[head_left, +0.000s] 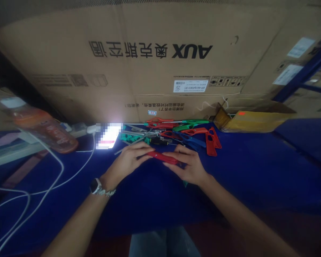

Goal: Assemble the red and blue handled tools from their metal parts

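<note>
Between my two hands, just above the blue table surface, is a long red plastic handle piece (162,157) with a small light spot near its left end. My left hand (131,159) pinches its left end, and a watch sits on that wrist. Fingers of my right hand (188,164) are closed around its right end. Behind them lies a pile of red, green and blue plastic handle parts, among them a red handle (211,142) on the right and a blue one (194,142). A black-and-yellow tool handle (160,141) lies in the pile. Under my right hand a small green piece (185,183) peeks out.
A large cardboard box (139,75) stands along the back. On the left are a drink bottle (45,125), a glowing phone (109,136), a power strip (8,150) and looping white cables (61,167). A yellow open package (251,121) is at the back right.
</note>
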A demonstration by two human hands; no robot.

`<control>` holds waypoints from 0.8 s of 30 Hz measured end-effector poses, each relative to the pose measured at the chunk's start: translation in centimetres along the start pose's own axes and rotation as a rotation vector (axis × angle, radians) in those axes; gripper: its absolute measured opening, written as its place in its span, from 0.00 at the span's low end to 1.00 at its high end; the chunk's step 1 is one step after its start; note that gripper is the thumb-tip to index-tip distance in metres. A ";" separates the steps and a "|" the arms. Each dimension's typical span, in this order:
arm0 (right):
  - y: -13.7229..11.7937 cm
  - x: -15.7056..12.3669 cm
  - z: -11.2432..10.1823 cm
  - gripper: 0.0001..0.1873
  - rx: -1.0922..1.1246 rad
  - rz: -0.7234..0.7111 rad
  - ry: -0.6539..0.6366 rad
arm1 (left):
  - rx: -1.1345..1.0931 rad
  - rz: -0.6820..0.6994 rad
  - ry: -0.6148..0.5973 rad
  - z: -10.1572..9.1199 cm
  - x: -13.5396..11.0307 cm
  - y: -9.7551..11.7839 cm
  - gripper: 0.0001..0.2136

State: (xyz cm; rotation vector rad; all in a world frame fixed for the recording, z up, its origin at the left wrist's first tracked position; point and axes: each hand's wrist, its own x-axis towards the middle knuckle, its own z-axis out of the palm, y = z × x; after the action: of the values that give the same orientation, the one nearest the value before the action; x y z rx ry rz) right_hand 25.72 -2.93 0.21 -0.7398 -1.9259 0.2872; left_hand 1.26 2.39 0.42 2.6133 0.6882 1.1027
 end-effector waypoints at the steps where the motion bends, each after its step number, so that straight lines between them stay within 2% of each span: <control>1: 0.0 0.0 0.0 0.15 -0.003 0.005 0.007 | 0.005 -0.001 -0.002 0.0 0.0 0.0 0.12; 10: 0.8 -0.2 -0.1 0.14 0.006 0.038 0.041 | 0.075 -0.018 -0.062 -0.6 0.1 0.5 0.13; 12: 0.7 -0.2 -0.5 0.12 -0.055 0.077 -0.018 | 0.105 -0.019 -0.094 -0.8 0.3 0.8 0.13; 18: 0.1 0.1 -1.1 0.11 -0.407 0.154 -0.371 | 0.238 -0.007 -0.154 -1.0 1.0 1.3 0.11; 21: 0.6 -0.2 -0.8 0.13 -0.358 0.224 -0.372 | 0.340 -0.010 -0.072 -1.1 1.4 1.3 0.11; 22: 0.9 -0.3 -0.7 0.14 -0.290 0.273 -0.343 | 0.367 -0.025 0.000 -1.0 1.4 1.4 0.13; 24: 1.4 -0.5 -0.6 0.16 -0.131 0.388 -0.273 | 0.392 -0.093 0.223 -0.6 1.3 1.4 0.20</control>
State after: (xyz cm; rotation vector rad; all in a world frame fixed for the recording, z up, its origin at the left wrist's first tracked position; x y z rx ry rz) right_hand 26.95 -2.17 -0.55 -1.2164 -2.0602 0.5261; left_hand 2.09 1.83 2.23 2.7559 1.1681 1.3619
